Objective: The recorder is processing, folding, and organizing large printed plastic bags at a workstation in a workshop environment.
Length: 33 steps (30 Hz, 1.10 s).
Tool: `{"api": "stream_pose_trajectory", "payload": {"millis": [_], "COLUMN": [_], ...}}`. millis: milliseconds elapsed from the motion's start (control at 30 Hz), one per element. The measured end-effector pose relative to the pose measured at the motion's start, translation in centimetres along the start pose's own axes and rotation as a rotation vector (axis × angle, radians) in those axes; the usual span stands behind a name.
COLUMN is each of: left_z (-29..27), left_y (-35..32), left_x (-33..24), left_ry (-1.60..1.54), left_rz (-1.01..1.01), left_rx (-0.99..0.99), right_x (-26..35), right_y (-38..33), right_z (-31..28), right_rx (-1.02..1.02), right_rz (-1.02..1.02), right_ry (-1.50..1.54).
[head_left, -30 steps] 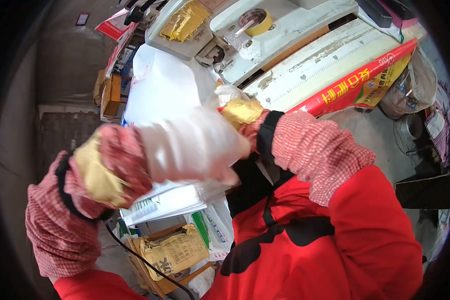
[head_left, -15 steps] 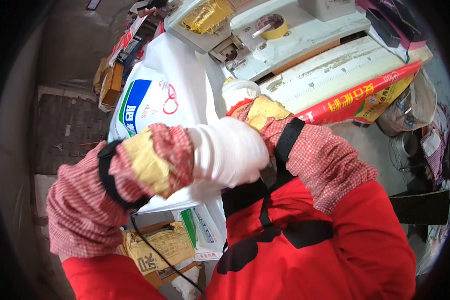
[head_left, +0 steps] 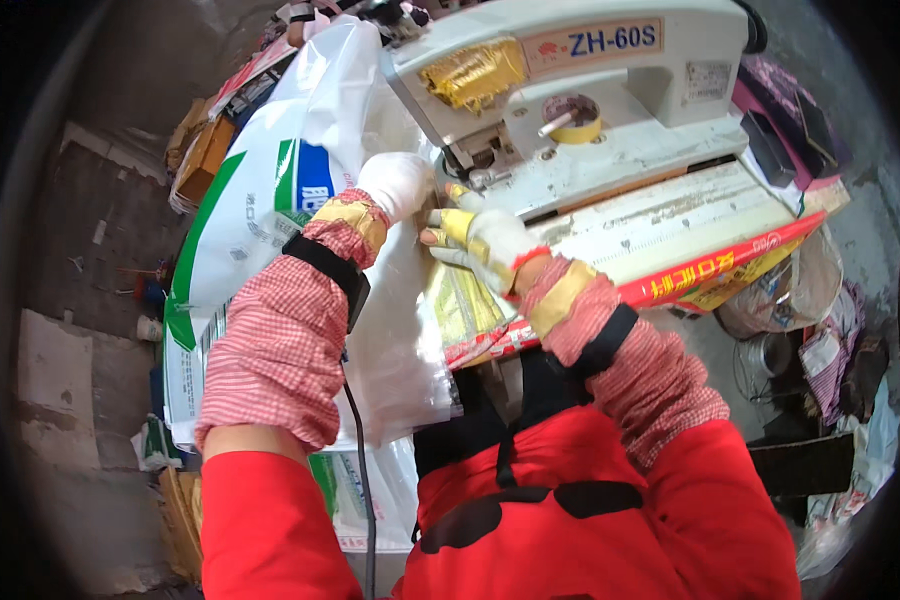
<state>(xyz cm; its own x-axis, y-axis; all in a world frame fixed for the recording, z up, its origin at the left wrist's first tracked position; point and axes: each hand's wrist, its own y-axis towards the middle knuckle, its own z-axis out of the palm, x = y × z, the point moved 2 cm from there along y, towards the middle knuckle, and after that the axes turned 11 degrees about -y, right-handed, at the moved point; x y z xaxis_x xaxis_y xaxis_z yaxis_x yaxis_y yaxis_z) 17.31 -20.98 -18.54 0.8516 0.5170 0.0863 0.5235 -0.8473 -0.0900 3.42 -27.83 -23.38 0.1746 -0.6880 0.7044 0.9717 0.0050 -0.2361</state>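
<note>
A large white printed plastic bag (head_left: 260,205) with green and blue patches lies along the left side of a pale sewing machine (head_left: 570,50). My left hand (head_left: 398,185), in a white glove, is on the bag's right part, rounded and closed on the plastic, its fingertips hidden. Just right of it, my right hand (head_left: 485,240) wears a white glove with yellowed, partly bare fingers. Those fingers stretch apart toward the bag's clear edge, near the machine's needle end. Beneath the right hand lies a folded yellowish woven sheet (head_left: 467,308).
A roll of yellow tape (head_left: 575,122) sits on the machine bed. A red and yellow printed strip (head_left: 710,268) edges the worktable. To the right stands a filled translucent sack (head_left: 785,290). A black cable (head_left: 360,450) hangs by my left forearm.
My left hand has moved up and away from my right wrist onto the bag. My right hand has come down, its fingers now spread. The bag reaches farther up beside the machine.
</note>
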Motion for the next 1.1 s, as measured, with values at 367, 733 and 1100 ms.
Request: {"api": "stream_pose_trajectory", "payload": {"millis": [367, 733, 1100], "left_z": [-17.7, -4.6, -7.4], "left_y": [-20.8, -34.1, -31.7], "left_x": [-6.6, 4.3, 14.3], "left_ry": [0.269, -0.512, 0.085], "left_rz": [0.272, -0.793, -0.62], "left_rx": [-0.392, -0.651, -0.769], "right_x": [2.8, 2.9, 6.4], "right_y": [1.0, -5.6, -11.9], "right_z": [3.6, 9.7, 5.0], "right_rx": [-0.307, 0.08, -0.039], "right_rz": [-0.42, -0.834, -0.851], "right_ry": [-1.813, -1.204, -1.16]}}
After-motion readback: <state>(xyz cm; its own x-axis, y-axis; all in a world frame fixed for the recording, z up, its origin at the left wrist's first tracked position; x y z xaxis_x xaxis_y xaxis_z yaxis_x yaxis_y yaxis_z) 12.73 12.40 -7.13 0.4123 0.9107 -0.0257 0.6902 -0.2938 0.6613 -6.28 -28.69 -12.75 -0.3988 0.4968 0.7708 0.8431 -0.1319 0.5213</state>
